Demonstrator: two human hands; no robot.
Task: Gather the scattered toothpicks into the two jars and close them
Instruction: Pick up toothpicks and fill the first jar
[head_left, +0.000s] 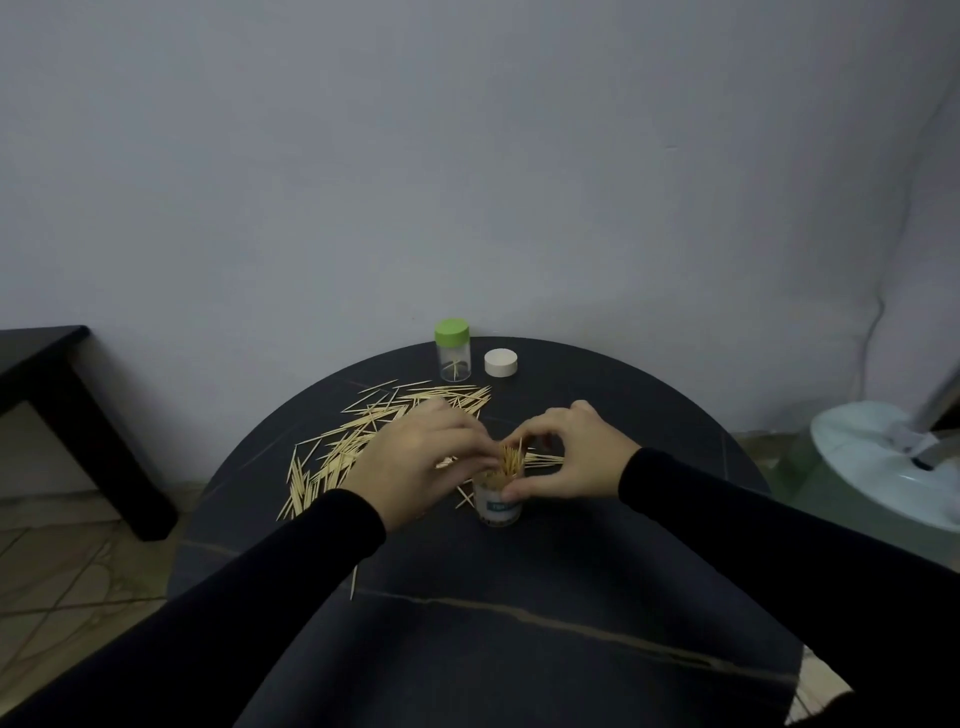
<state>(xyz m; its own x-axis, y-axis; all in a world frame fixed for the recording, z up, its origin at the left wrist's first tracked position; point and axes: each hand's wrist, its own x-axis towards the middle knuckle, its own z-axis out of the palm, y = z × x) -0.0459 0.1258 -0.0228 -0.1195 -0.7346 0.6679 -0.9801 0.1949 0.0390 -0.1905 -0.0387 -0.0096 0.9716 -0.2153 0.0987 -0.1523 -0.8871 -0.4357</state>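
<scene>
Open jar (500, 506): upright near table centre, between both hands, packed with toothpicks standing above the rim.
Left hand (415, 457): at 9 o'clock of jar, fingertips pinching the bundle top.
Right hand (566, 457): at 3 o'clock, fingers curled round jar rim.
Loose toothpicks (363, 441): spread from 9 to 12 o'clock of jar.
Second jar (453, 351): green-lidded, at 12 o'clock, near far edge.
White lid (501, 362): just beside it, at 3 o'clock.
Table (519, 597): round, dark; grey wall behind.
Count: two jars, two lids.
</scene>
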